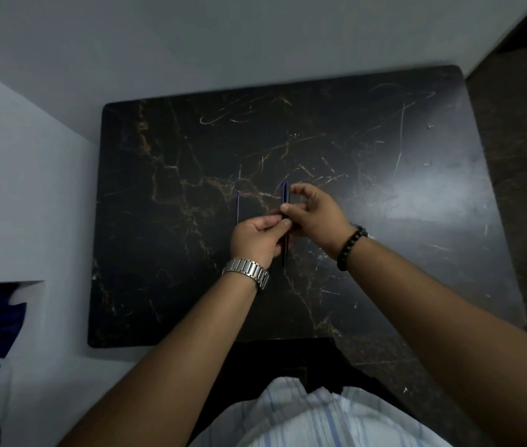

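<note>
Holding dark pen (285,195) over marble table (165,253) | left hand (257,240) pinches its middle | right hand (315,217) pinches alongside | pen's middle hidden by fingers | thin blue rod (238,204) at left hand, hold unclear

I've got the pen barrel (285,196) mid-scene, a slim dark tube with a blue sheen along its far end. It's lined up near-to-far and held up off the table (384,150), both ends sticking out past the fingers. My right hand (315,217) pinches its far half, thumb across it. My left hand (255,238) pinches it just nearer, from the left. Now the refill (238,206): a very thin blue rod, straight, parallel to the barrel and off to its left, poking out of the far side of the left hand.
</note>
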Demonstrator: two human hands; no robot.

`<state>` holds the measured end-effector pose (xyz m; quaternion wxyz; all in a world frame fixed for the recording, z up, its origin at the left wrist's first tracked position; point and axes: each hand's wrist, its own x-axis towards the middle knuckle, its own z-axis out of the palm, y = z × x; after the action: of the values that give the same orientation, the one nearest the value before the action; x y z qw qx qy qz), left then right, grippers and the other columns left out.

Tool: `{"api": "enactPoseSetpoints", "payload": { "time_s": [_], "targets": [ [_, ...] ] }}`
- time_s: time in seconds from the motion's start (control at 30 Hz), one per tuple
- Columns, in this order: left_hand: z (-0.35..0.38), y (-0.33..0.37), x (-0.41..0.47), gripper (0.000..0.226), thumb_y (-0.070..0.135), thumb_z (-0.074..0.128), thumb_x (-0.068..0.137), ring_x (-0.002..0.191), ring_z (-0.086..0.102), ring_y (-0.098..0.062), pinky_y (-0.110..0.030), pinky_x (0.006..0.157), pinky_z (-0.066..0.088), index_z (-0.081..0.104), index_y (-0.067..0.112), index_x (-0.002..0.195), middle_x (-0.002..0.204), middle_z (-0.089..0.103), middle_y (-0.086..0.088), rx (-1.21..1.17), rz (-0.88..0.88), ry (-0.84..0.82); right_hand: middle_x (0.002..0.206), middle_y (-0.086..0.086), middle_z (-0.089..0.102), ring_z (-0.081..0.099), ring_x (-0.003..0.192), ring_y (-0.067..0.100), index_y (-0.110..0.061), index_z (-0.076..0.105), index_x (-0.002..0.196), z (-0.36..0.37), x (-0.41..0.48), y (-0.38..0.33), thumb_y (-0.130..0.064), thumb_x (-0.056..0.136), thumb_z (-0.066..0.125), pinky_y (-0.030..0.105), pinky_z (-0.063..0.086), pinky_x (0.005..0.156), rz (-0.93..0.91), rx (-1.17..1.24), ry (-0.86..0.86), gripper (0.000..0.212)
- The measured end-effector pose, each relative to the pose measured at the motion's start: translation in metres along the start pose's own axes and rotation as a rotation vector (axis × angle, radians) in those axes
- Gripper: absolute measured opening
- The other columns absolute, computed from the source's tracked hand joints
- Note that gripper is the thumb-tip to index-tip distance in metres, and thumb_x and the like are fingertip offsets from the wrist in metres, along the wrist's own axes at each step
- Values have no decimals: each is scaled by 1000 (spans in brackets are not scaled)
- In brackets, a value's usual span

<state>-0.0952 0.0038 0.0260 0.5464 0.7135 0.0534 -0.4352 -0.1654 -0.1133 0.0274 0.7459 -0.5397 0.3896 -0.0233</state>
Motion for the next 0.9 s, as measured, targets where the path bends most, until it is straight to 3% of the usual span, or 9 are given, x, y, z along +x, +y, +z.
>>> {"api": "enactPoseSetpoints", "payload": {
  "time_s": [0.07,0.13,0.2,0.33,0.4,0.47,0.53,0.7,0.9],
  "targets": [
    [-1,0,5,11,8,81,81,85,76,-32,-45,77,63,75,16,84,89,79,-13,51,10,18,84,5,77,75,78,21,-7,61,121,1,1,7,-6,90,70,43,63,73,40,-5,106,32],
    [-1,-3,8,13,7,82,79,73,77,-24,-35,64,64,74,16,80,73,79,-4,51,23,12,82,14,74,73,76,29,-4,69,96,1,3,10,-5,86,75,50,63,76,70,2,174,12],
    [-4,-8,11,12,14,84,78,68,77,-14,-25,58,61,75,20,81,69,78,5,133,72,-11,79,16,73,71,72,30,-7,71,82,0,6,9,-6,84,77,45,62,71,95,-27,212,7],
    [-33,-12,34,19,41,74,86,69,76,-15,-33,66,64,75,24,78,72,77,2,489,177,36,83,13,74,71,70,21,0,72,93,-6,15,6,-6,85,76,32,61,64,127,-104,285,10],
    [-52,-8,54,21,38,73,86,64,72,-15,-30,67,60,73,24,70,67,74,3,747,241,177,81,11,74,72,70,21,-6,74,86,-10,20,5,-4,85,76,31,59,64,142,-160,300,3],
    [-66,-3,73,28,34,77,83,60,68,-11,-24,62,54,69,25,58,59,69,8,893,238,285,77,8,74,73,71,21,-14,72,76,-12,27,8,-4,84,77,31,61,65,147,-211,307,13],
    [-71,0,88,36,36,80,81,58,63,-9,-21,57,47,63,27,51,55,63,11,977,197,311,76,5,74,73,71,19,-17,71,74,-12,32,12,-6,82,79,30,61,64,162,-254,321,16],
    [-63,3,107,25,39,80,79,72,71,-21,-31,71,58,78,16,70,72,75,0,1112,156,281,79,3,74,74,76,20,-22,71,72,-9,42,23,-11,81,81,38,64,73,204,-337,312,18],
    [-49,9,113,28,39,80,72,82,72,-27,-28,62,51,78,11,79,81,74,-6,1169,94,280,88,5,75,74,78,19,-15,78,92,-8,48,25,-10,77,84,41,65,74,203,-355,317,17]
  ]
}}
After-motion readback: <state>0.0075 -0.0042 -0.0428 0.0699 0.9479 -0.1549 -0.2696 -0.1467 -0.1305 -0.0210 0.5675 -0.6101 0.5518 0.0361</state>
